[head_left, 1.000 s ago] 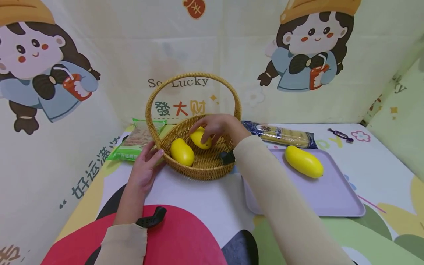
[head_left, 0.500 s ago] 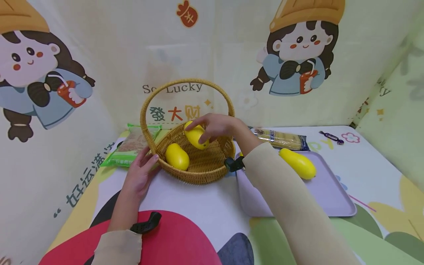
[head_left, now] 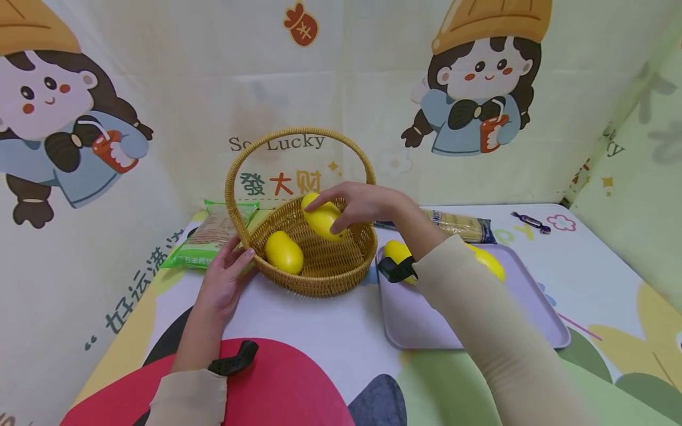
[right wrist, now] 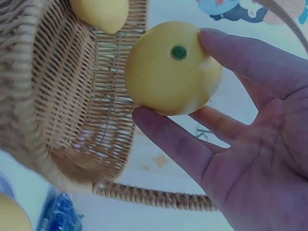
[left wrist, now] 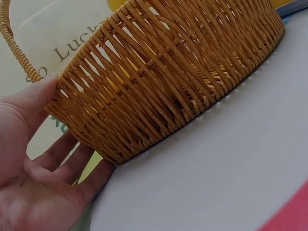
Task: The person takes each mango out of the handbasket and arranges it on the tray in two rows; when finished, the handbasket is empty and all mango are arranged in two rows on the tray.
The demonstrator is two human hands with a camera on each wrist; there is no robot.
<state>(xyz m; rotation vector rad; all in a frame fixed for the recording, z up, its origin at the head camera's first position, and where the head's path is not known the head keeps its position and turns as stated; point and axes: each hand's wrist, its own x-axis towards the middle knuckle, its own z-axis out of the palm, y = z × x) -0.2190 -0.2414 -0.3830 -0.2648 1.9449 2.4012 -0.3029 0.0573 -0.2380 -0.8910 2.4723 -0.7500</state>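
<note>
My right hand [head_left: 367, 204] holds a yellow mango [head_left: 326, 222] between thumb and fingertips, over the inside of the wicker basket [head_left: 327, 287]. In the right wrist view, the held mango [right wrist: 161, 79] shows its green stem spot and hangs beside the basket wall [right wrist: 115, 96]. A second mango [head_left: 285, 252] lies in the left part of the basket. My left hand [head_left: 222, 284] touches the basket's left side. The left wrist view shows the left hand's thumb at the rim near the handle's foot and its fingers, fairly straight, against the lower wall [left wrist: 159, 91].
Right of the basket is a lilac tray [head_left: 426, 331] bearing a mango [head_left: 395, 253] and a longer yellow fruit [head_left: 489, 263], both partly behind my right arm. Behind it lie a pasta packet [head_left: 463, 226] and a wrapped candy [head_left: 531, 222]. A green-edged food bag [head_left: 205, 236] sits left.
My right hand has lifted the mango off the basket's floor and shifted slightly right with it. A mango on the tray has come into sight beside my right wrist. My left hand stays at the basket.
</note>
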